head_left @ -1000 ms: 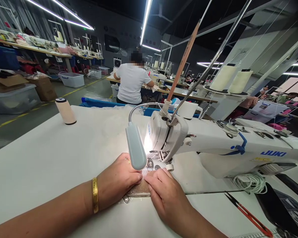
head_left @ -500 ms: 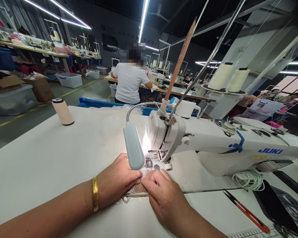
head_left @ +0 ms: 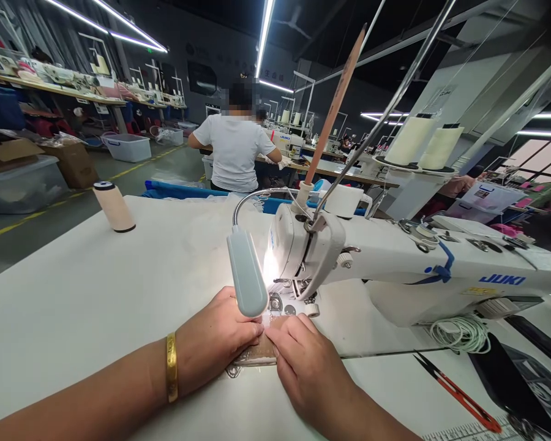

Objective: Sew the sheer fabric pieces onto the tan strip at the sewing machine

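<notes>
the co-worker (head_left: 234,153) ahead has shifted since the earlier frames: from where i watch, the torso has leaned to the left and the left elbow now juts out, where it was tucked in half a second ago. my two hands have barely changed place.

nearest me, a ruler (head_left: 459,430) lies at the near right of the white surface (head_left: 96,306), cut off by the frame, with red-handled snips (head_left: 463,392) just beyond. my right hand (head_left: 310,361) has thumb and forefinger pinched on a pale scrap (head_left: 266,321), the other fingers curled under. my left hand (head_left: 223,334), gold bracelet (head_left: 171,367) at its wrist, is bent in close beside it; the lamp hides its fingertips, so i cannot tell whether they grip. the scrap sits just before the presser foot, mostly covered, its outline too small to read.

over the left fingers hangs the grey lamp (head_left: 247,272), beside the head of the juki sewing machine (head_left: 386,254). a coil of pale cord (head_left: 461,334) lies near the machine's base. farther off, a peach thread cone (head_left: 114,207) stands upright by the surface's far left corner, and blue sheeting (head_left: 188,191) runs past the far edge.
</notes>
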Demonstrator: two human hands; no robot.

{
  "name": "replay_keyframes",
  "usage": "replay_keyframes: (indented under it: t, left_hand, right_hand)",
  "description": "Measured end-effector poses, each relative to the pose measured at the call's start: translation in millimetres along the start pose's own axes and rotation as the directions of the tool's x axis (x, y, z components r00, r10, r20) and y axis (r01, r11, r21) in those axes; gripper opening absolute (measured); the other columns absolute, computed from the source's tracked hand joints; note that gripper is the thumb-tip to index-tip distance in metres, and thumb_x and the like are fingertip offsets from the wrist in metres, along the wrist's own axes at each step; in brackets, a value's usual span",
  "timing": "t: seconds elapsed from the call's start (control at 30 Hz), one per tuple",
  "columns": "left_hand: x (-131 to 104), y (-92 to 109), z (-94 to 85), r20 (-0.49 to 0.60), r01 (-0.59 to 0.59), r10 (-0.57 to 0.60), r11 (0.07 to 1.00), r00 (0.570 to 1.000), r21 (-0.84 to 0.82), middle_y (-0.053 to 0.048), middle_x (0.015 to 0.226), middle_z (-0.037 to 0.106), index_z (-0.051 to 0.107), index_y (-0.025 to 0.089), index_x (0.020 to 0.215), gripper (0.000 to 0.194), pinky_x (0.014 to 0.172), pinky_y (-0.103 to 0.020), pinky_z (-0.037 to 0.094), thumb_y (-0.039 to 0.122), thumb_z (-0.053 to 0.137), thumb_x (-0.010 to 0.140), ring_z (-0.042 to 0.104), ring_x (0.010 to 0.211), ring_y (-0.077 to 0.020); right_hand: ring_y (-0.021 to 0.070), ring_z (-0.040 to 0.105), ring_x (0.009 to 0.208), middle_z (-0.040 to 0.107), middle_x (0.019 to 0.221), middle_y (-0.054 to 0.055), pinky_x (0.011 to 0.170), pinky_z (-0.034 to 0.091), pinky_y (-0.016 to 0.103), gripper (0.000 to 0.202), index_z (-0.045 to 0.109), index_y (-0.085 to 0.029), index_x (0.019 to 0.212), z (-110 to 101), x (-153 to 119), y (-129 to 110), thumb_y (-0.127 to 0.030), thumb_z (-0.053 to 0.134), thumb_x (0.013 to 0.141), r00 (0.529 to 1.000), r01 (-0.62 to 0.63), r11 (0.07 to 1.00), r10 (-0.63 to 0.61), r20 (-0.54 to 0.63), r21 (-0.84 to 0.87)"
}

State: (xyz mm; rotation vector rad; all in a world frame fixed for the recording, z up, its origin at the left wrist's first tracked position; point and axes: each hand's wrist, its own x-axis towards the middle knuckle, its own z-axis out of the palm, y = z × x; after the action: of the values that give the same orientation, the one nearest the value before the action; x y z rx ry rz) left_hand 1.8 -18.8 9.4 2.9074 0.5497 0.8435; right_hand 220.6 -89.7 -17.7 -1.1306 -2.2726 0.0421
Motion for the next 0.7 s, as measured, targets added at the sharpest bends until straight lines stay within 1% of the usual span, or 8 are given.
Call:
replay_keyframes:
  t: [0.13, 0.23, 0.4, 0.57, 0.63, 0.7]
  left_hand:
    - [-1.2, -2.0, 2.0, 0.001, 0.004, -0.004, 1.000, 1.000, 0.002, -0.004, 0.087, 0.074, 0.073, 0.023, 0.090, 0.029, 0.082, -0.038, 0.048, 0.008, 0.051, 0.102, 0.064, 0.081, -0.0216]
    - [-0.3, -4.4, 1.5, 0.026, 0.025, -0.025, 1.000, 0.999, 0.014, -0.004, 0.088, 0.074, 0.073, 0.023, 0.091, 0.027, 0.082, -0.037, 0.048, 0.010, 0.052, 0.102, 0.065, 0.082, -0.0216]
    - [4.8, -8.2, -1.3, 0.058, 0.052, -0.054, 0.998, 0.997, 0.037, -0.003, 0.092, 0.075, 0.071, 0.022, 0.090, 0.025, 0.080, -0.036, 0.048, 0.007, 0.053, 0.097, 0.066, 0.083, -0.0211]
    - [6.8, -13.1, 0.5, 0.057, 0.095, -0.097, 0.995, 0.994, 0.042, -0.003, 0.097, 0.077, 0.071, 0.021, 0.093, 0.023, 0.085, -0.039, 0.051, 0.007, 0.054, 0.096, 0.068, 0.090, -0.0224]
    - [7.2, -15.4, 1.6, 0.054, 0.110, -0.112, 0.993, 0.992, 0.038, -0.004, 0.100, 0.078, 0.072, 0.020, 0.096, 0.022, 0.088, -0.040, 0.052, 0.007, 0.054, 0.097, 0.069, 0.092, -0.0234]
    - [7.9, -17.6, 2.4, 0.048, 0.120, -0.122, 0.992, 0.991, 0.032, -0.004, 0.101, 0.078, 0.072, 0.019, 0.098, 0.020, 0.089, -0.042, 0.053, 0.009, 0.055, 0.097, 0.070, 0.094, -0.0246]
  right_hand:
    - [0.0236, 0.050, 0.075, 0.060, 0.085, 0.006, 0.064, 0.042, 0.033, 0.035, 0.067, -0.018, 0.117, 0.0, -0.9, 0.2, -0.001, 0.045, 0.095, 1.000, -0.020, 1.000, 0.020, 0.010, -0.010]
    - [0.0236, 0.051, 0.075, 0.060, 0.086, 0.006, 0.065, 0.043, 0.034, 0.034, 0.068, -0.018, 0.117, -1.0, 0.9, 0.2, -0.003, 0.045, 0.097, 0.999, -0.042, 0.999, 0.042, 0.027, -0.006]
    - [0.0254, 0.055, 0.078, 0.062, 0.088, 0.006, 0.066, 0.046, 0.035, 0.033, 0.067, -0.019, 0.120, -2.3, 5.4, 1.3, -0.007, 0.046, 0.098, 0.995, -0.078, 0.996, 0.080, 0.055, -0.031]
    - [0.0241, 0.058, 0.075, 0.064, 0.086, 0.005, 0.067, 0.049, 0.035, 0.028, 0.066, -0.022, 0.113, -3.5, 5.5, 3.4, -0.010, 0.044, 0.102, 0.992, -0.119, 0.993, 0.119, 0.047, -0.002]
    - [0.0231, 0.059, 0.072, 0.066, 0.086, 0.004, 0.067, 0.049, 0.035, 0.029, 0.065, -0.023, 0.117, -4.6, 5.9, 5.4, -0.011, 0.043, 0.103, 0.991, -0.134, 0.991, 0.134, 0.026, 0.006]
    - [0.0230, 0.060, 0.070, 0.067, 0.085, 0.004, 0.064, 0.050, 0.034, 0.031, 0.063, -0.023, 0.126, -6.6, 7.4, 8.0, -0.014, 0.044, 0.104, 0.987, -0.163, 0.987, 0.163, -0.003, -0.006]
